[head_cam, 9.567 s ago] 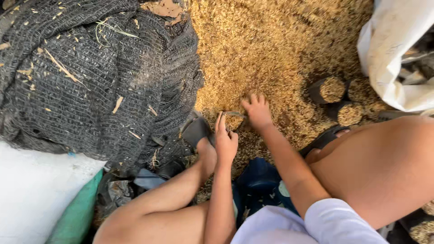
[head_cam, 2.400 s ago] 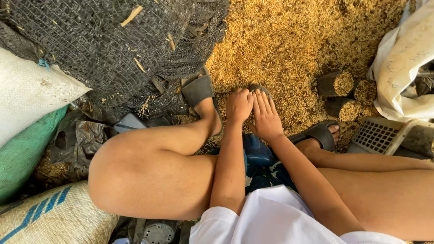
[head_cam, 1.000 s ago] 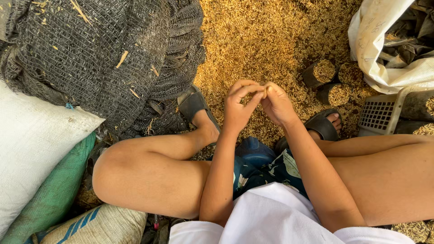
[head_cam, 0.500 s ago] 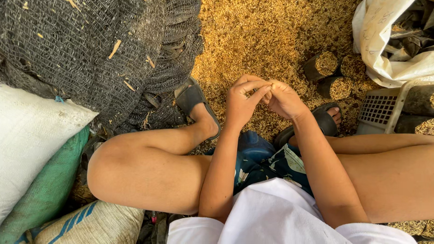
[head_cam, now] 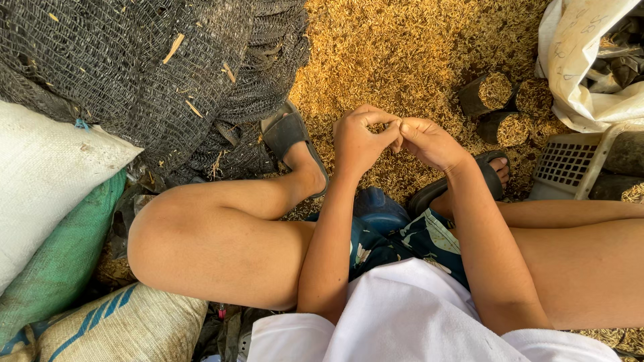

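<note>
Centrally: left hand (head_cam: 359, 142) and right hand (head_cam: 429, 142), raised above the husk-covered ground (head_cam: 402, 60), fingertips pinched together and meeting; whether anything lies between them cannot be told. Below the hands, spread at twelve o'clock: loose golden husk. At two o'clock of the hands: three small dark pots (head_cam: 503, 107) packed with husk. At ten o'clock: heap of black netting (head_cam: 134, 74). At nine o'clock: white sack (head_cam: 47, 181) over green sack (head_cam: 64, 261). At three o'clock: grey plastic crate (head_cam: 570, 164). Dark sandals (head_cam: 288, 137) on both feet.
</note>
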